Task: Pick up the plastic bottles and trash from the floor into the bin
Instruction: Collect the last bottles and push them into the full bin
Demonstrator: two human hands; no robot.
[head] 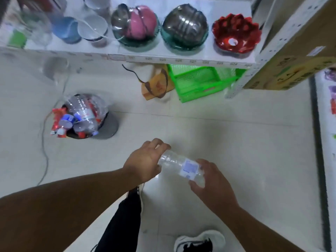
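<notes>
A pale tiled floor [218,124] fills most of the view, and a white shelf [163,59] runs across the top of it. At the right edge a big cardboard box [300,51] leans into the picture. On the shelf stand, from right to left, a red flower-shaped bowl [236,34], a green glass bowl [184,28] holding something shiny and grey, another green bowl [135,27] with pink inside, then white bowls [92,29] and blurred cups further left. Under the shelf a green plastic basket [198,82] sits on the floor, with a brown paper bag [156,86] just beside it on its left. Further left on the floor stands the bin [107,127], dark and round, heaped above its rim with clear bottles and red and blue wrappers; a thin cable [43,142] trails past its left side. Near the bottom, a black trouser leg [123,220] and a white and black shoe [198,241] show the person standing. Both arms reach forward over the floor, well apart from the bin. A clear plastic bottle [181,166] with a white and blue label lies tilted between the hands: the left hand [145,160] curls its fingers round the upper end, and the right hand [212,180] grips the lower end with fingers and thumb wrapped round it.
</notes>
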